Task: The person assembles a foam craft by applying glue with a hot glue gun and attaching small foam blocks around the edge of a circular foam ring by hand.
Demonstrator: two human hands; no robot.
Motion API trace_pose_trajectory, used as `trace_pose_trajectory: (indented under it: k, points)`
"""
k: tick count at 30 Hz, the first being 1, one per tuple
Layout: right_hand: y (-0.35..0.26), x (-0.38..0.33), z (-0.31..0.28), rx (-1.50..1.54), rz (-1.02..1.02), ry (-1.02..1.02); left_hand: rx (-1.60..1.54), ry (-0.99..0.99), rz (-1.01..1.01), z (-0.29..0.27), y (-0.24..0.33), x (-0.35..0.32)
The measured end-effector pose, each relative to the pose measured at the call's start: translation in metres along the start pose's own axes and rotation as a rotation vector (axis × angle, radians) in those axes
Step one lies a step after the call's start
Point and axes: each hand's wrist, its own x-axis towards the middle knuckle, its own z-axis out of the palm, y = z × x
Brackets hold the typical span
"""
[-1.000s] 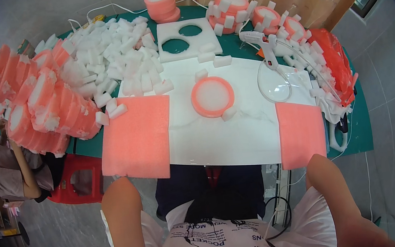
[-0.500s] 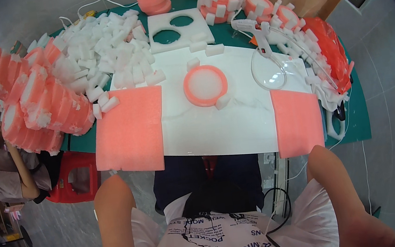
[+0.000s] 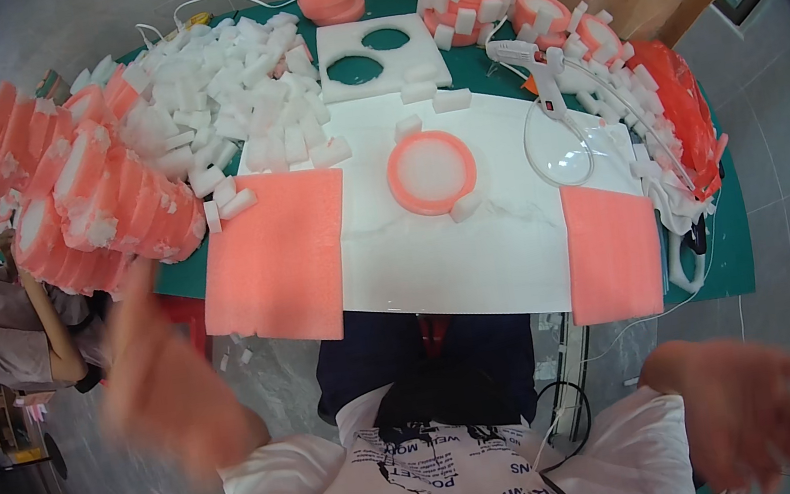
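My left hand (image 3: pixel 165 391), smeared by motion, is raised off the table's left side near the stack of pink foam rings; its fingers are too blurred to read. My right hand (image 3: pixel 753 411) hangs low at the right, away from the table, its fingers apart and nothing visible in them. Between them, on a white board (image 3: pixel 457 258), lies a round pink-rimmed foam disc (image 3: pixel 432 173) with a white middle. One small white foam block (image 3: pixel 407 127) touches its upper edge and another foam block (image 3: pixel 463 208) its lower right. Neither hand touches the disc.
Pink foam sheets (image 3: pixel 280 258) flank the board. White foam blocks (image 3: pixel 241 87) and stacked pink rings (image 3: pixel 95 198) fill the left. A glue gun (image 3: pixel 543 75) lies right, near a red plastic bag (image 3: pixel 678 106). Another person (image 3: pixel 17 320) sits at the left.
Both forearms have swung: my left hand has come into view by the pink stack, my right hand at the lower right. The whole view has shifted slightly. The disc lies as before.
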Motion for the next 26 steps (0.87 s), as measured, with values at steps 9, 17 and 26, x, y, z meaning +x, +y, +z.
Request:
trace_pose_trajectory:
  k: [9,17,26]
  points:
    - [0.076,0.036,0.11,-0.656,0.375,-0.648,1.177,-0.867,-0.538,-0.02,-0.076,-0.087]
    - [0.095,-0.007,0.119,-0.636,0.503,-0.623,1.118,-0.895,-0.548,-0.026,-0.087,-0.099]
    - [0.089,-0.005,0.115,-0.504,0.592,-0.514,1.139,-0.897,-0.513,-0.027,-0.093,-0.104]
